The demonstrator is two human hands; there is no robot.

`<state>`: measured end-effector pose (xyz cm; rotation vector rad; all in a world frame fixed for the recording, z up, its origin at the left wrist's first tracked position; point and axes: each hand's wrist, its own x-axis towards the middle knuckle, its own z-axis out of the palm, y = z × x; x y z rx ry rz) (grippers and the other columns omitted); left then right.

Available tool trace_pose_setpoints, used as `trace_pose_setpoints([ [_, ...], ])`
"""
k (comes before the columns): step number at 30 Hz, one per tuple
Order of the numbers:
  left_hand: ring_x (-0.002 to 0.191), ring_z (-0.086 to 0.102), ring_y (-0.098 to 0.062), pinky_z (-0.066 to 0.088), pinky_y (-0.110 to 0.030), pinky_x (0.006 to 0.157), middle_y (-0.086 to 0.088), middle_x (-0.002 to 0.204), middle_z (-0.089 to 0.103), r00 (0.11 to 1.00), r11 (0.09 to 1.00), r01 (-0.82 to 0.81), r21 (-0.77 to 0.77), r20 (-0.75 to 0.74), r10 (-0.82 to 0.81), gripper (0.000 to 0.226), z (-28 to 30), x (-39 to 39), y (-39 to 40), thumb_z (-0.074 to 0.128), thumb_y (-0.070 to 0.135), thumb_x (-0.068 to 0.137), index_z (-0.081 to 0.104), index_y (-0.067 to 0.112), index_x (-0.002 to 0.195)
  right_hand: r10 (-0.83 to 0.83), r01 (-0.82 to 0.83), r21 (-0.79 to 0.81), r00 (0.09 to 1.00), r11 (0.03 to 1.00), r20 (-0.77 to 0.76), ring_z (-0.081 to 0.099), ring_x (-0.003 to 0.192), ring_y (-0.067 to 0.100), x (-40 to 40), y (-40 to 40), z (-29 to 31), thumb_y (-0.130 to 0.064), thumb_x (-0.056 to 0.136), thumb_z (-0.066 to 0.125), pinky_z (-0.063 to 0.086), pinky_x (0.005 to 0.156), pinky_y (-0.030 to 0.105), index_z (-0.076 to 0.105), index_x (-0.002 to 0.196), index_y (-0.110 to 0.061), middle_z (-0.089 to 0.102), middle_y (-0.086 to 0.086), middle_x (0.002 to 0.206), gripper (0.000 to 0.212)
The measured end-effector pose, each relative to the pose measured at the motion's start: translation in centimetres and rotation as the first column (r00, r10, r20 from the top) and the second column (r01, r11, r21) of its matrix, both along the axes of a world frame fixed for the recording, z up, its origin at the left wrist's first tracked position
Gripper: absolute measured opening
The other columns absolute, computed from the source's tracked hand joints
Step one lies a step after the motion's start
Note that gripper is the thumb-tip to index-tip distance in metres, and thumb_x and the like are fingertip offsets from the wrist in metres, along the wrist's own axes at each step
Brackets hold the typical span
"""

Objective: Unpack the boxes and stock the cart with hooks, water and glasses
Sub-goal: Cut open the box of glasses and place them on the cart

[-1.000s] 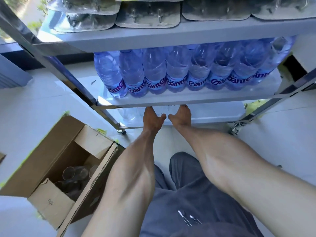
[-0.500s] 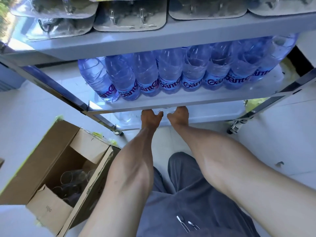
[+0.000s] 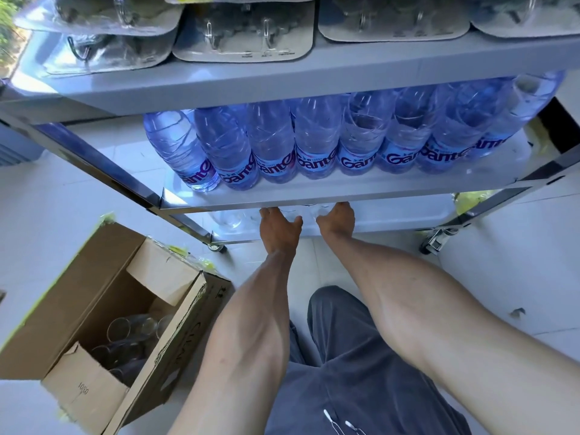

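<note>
A three-shelf metal cart [image 3: 314, 196] stands in front of me. Packs of hooks [image 3: 244, 29] lie on its top shelf, and a row of blue water bottles [image 3: 273, 146] fills the middle one. My left hand [image 3: 279, 227] and right hand [image 3: 337, 219] reach side by side onto the bottom shelf [image 3: 392, 218]. Their fingers are hidden under the middle shelf's edge. Clear glasses [image 3: 226, 218] stand on the bottom shelf to the left of my hands, and clear glass also shows between them.
An open cardboard box [image 3: 94, 277] sits on the white tiled floor at my lower left, with several glasses [image 3: 131, 334] inside. A cart caster [image 3: 434, 243] stands to the right of my right arm. My grey-trousered knees are below.
Both hands stay on the bottom shelf, now slightly further apart. My view has shifted a little, so the cart and box sit differently in frame.
</note>
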<state>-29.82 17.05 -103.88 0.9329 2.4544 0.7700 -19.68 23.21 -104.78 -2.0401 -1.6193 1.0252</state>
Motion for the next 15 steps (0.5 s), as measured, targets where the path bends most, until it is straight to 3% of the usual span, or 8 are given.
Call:
trace_pose_setpoints([
  [3,0.106,0.057,-0.030,0.044,-0.033,0.087,-0.011,0.116,0.056,0.996,0.997,-0.073,0.019,0.060,0.071,0.053,-0.1,0.1,0.0,0.076,0.027,0.078,0.050,0.005,0.118,-0.015,0.015,-0.028,1.000,0.999,-0.013,0.056,0.122,0.030,0.2,-0.4,-0.5,-0.014,0.076,0.080,0.045,0.101,0.035,0.046,0.134,-0.010,0.059,0.012,0.130,0.067],
  [8,0.108,0.059,-0.034,0.047,-0.040,0.092,-0.015,0.121,0.058,0.990,0.989,-0.137,-0.055,0.028,0.139,0.057,0.1,0.5,0.7,0.072,0.035,0.084,0.047,0.004,0.125,-0.026,0.026,-0.027,1.000,0.999,0.014,0.057,0.120,0.032,0.0,-0.7,-1.2,-0.017,0.077,0.082,0.047,0.099,0.038,0.036,0.141,-0.017,0.058,0.012,0.131,0.079],
  [15,0.108,0.060,-0.037,0.049,-0.044,0.096,-0.016,0.118,0.061,0.965,0.975,-0.223,0.008,0.140,0.220,0.056,-0.6,1.8,1.2,0.072,0.025,0.083,0.042,0.008,0.127,-0.009,0.012,-0.038,0.996,0.999,0.093,0.059,0.119,0.031,-0.1,0.0,-1.5,-0.021,0.080,0.079,0.047,0.099,0.036,0.046,0.133,-0.009,0.061,0.014,0.128,0.063],
])
